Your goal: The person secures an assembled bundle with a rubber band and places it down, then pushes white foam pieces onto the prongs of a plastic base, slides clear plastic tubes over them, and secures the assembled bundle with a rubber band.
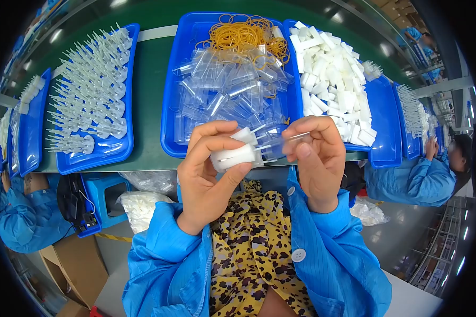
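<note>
left hand (210, 166): grip clasping white, rounded, plastic-looking pieces (239, 155), thin pale pins (259, 128) pointing rightward toward clear plastic piece (290, 146) pinched by right hand (321, 158).

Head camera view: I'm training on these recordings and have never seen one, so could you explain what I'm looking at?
There is no machine here: one person works with bare hands, and this single picture comes from a camera on their head, looking forward and down. The left hand grips some white pronged parts. The right hand holds a clear piece, blurred, near the prongs. On the green table, the middle tray carries clear pieces and yellow-brown rubber bands. White spiked parts fill the tray to its left; white blocks lie to its right.
</note>
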Available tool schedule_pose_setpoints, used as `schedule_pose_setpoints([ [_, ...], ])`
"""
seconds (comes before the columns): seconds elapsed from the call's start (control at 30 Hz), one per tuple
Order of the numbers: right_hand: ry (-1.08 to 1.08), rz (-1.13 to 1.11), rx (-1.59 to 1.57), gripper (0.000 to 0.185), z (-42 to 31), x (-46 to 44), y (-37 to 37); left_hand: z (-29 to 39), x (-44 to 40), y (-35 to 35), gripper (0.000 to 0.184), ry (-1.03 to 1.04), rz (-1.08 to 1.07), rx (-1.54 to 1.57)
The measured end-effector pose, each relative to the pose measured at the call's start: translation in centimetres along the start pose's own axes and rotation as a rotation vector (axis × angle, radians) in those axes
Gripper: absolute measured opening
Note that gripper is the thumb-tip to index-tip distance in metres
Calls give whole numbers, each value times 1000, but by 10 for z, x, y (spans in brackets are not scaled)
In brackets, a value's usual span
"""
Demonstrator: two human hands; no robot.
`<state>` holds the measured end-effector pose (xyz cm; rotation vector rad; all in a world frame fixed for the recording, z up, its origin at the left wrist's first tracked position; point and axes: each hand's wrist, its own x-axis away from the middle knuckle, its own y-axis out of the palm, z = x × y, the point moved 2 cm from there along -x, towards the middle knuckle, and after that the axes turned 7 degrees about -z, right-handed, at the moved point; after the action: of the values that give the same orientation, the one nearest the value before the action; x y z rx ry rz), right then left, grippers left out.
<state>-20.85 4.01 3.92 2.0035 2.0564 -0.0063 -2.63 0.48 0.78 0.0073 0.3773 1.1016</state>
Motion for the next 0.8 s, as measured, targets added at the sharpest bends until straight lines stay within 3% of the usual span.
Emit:
schedule_pose_setpoints([
  [0.1, -100, -21, 18, 24, 4, -1, 6, 0, 0, 0, 26, -10, 9, 5],
  [0.53, -164, -34, 195, 24, 5, 1, 12, 3, 2, 1, 25, 38, 71, -76],
  [0.63, -271, -7, 331, 25, 5, 3, 13, 3, 2, 1, 25, 41, 59, -112],
  [0.7, -346, -42, 618, 31, 2, 4, 12, 3, 2, 0, 26, 43, 51, -129],
  [0.8, -446, -39, 694, 29, 1, 0, 14, 3, 2, -2, 25, 52, 15, -185],
])
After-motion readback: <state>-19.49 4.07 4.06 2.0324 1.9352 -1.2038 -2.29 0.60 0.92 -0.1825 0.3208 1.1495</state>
